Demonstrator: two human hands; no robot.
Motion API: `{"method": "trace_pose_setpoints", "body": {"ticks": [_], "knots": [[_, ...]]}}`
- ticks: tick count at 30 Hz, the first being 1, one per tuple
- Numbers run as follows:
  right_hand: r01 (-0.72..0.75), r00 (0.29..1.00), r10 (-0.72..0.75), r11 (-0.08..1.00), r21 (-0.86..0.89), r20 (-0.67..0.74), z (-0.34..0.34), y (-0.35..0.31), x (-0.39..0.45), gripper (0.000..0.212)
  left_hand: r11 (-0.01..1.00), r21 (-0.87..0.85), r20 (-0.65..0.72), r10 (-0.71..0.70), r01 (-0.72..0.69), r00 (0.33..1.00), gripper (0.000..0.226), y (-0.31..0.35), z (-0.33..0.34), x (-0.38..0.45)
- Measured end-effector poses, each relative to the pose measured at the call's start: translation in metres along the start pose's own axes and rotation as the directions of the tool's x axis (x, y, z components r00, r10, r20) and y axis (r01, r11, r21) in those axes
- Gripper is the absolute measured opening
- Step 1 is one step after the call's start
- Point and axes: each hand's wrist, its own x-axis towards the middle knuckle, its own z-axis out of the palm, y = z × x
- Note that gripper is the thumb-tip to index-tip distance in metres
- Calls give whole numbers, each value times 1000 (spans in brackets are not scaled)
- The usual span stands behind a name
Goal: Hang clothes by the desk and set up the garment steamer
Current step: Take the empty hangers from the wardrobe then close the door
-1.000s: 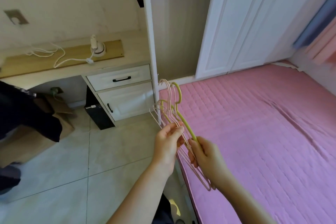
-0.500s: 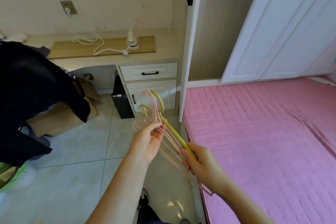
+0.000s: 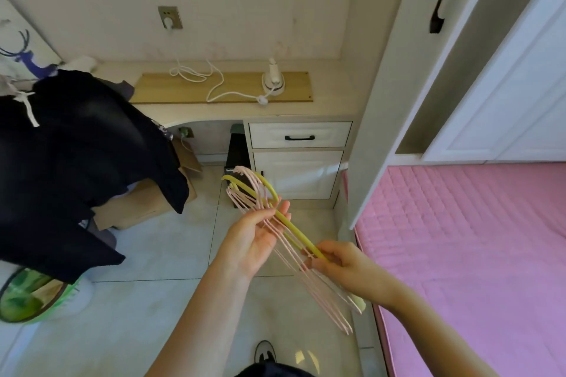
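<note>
- The right hand (image 3: 346, 266) has its fingers curled round a bundle of hangers (image 3: 275, 229), pink wire ones and a yellow-green one; the left hand (image 3: 257, 239) lies straight-fingered against their hooks.
- The bundle is in front of the desk (image 3: 214, 113), below its drawers.
- No hanger carries a garment yet; dark clothes (image 3: 76, 162) lie heaped left of the desk, and the steamer (image 3: 273, 82) sits on top of it, cord loose.
- Bare floor lies before the desk; the bed edge (image 3: 367, 254) crowds the right.

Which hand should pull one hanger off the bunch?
Probably left. The right hand grips the hangers at their lower end, anchoring them, while the left hand rests with loose fingers by the hooks, nearer the dark clothes.
</note>
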Motion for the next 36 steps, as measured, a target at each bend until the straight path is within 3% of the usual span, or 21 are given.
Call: {"method": "trace_pose_setpoints", "body": {"ticks": [6,11,20,27,31,32,34,36], "knots": [[-132,991,124,973,188,51,11,-22,74,26,994,107,23,4,-6,1000,33,36,-11,26],[-345,933,261,847,405,249,15,-34,114,32,979,206,25,-9,3,1000,28,59,-13,45],[-442,863,135,671,596,487,0,-22,169,24,965,260,40,-48,36,998,32,84,2,98],[-440,859,115,665,604,499,-51,-12,225,16,917,399,-18,-11,18,1000,17,108,36,163],[-427,861,88,658,620,501,-91,-9,259,14,769,637,1,77,-60,997,6,124,62,200],[-427,862,87,657,622,500,-101,-7,266,13,685,724,-20,142,-84,990,9,127,67,211],[-428,861,85,655,623,502,-120,-5,279,13,403,910,-34,301,-95,953,37,130,79,231],[-426,859,85,665,613,504,-139,-2,291,14,187,972,51,420,-142,906,59,131,95,242]]}}
